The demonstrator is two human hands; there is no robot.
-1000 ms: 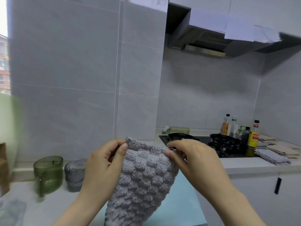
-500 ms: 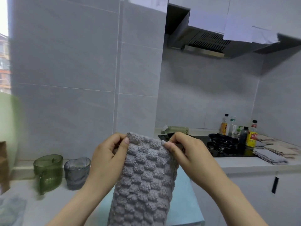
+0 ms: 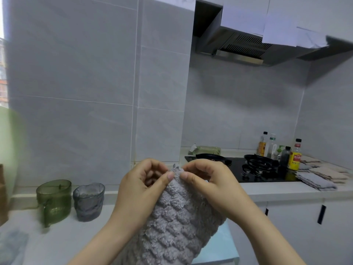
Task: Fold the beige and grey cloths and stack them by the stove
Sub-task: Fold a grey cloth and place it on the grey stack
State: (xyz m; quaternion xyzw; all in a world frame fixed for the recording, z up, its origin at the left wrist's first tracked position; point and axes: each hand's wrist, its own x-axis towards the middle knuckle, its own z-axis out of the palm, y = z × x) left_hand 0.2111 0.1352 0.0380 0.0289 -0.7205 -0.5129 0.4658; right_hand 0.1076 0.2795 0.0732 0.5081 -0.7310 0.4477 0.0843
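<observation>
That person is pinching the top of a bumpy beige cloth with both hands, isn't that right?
Almost, but the colour is wrong: the cloth being held is grey, not beige. The head view shows the left hand and the right hand pinching the top of a bumpy grey cloth. The beige cloths lie folded on the counter beside the stove.

Both hands pinch the grey cloth's top edge.

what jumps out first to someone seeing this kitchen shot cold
A bumpy grey cloth hangs front and centre, its top edge pinched by the left hand and right hand. At far right, folded beige and grey cloths lie beside the stove; a green mug stands on the counter at left.
</observation>
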